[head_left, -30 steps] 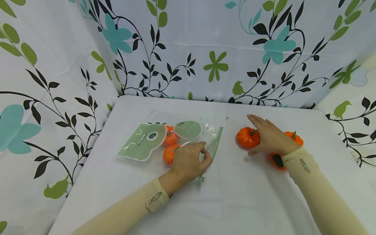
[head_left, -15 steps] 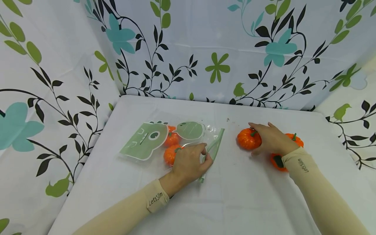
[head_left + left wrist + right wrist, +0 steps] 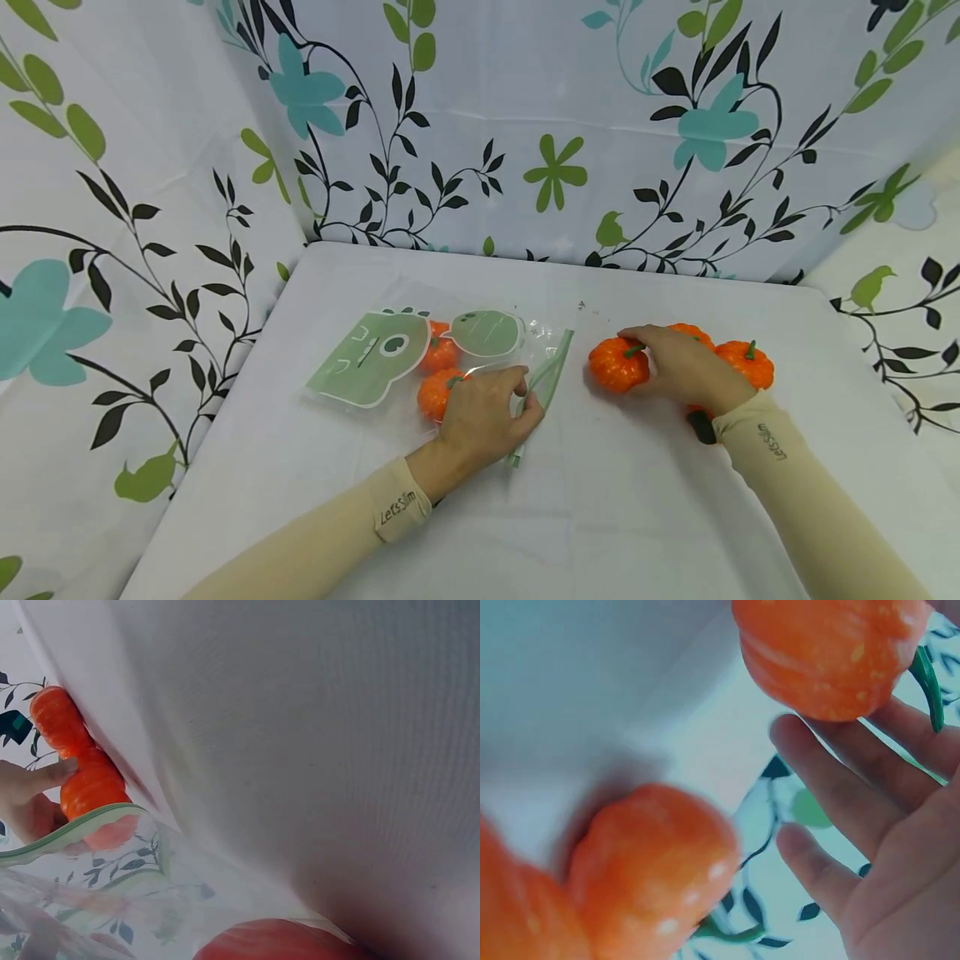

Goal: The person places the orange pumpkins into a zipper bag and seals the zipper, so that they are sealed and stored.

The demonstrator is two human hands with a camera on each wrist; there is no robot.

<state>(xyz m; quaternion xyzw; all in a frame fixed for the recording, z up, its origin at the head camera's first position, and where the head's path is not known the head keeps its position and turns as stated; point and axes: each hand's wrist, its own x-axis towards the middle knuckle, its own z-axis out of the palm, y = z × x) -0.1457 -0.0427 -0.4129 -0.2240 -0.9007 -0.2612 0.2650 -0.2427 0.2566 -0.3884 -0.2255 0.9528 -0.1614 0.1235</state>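
My right hand (image 3: 686, 367) grips a small orange toy pumpkin (image 3: 617, 367) with a green stem, thumb on the near side and fingers on the far side. That pumpkin (image 3: 832, 656) also fills the top of the right wrist view, with fingers along it. A clear zip bag (image 3: 363, 362) with a green cartoon print lies at left. At its green-edged mouth, my left hand (image 3: 487, 410) holds the rim between thumb and fingers. Inside the bag are two orange pumpkins (image 3: 435, 396), one partly behind the print. The bag's green rim (image 3: 75, 832) crosses the left wrist view.
Behind and under my right wrist sit more pumpkins: one with a green stem (image 3: 750, 365), one partly hidden (image 3: 692, 333), and one showing a dark base (image 3: 702, 427). The white table (image 3: 570, 517) meets a leaf-patterned curtain (image 3: 480, 167) at the back.
My right hand has closed on the pumpkin and moved it slightly left, toward the bag. A pumpkin behind that hand has come into sight. My left hand stays at the bag's mouth.
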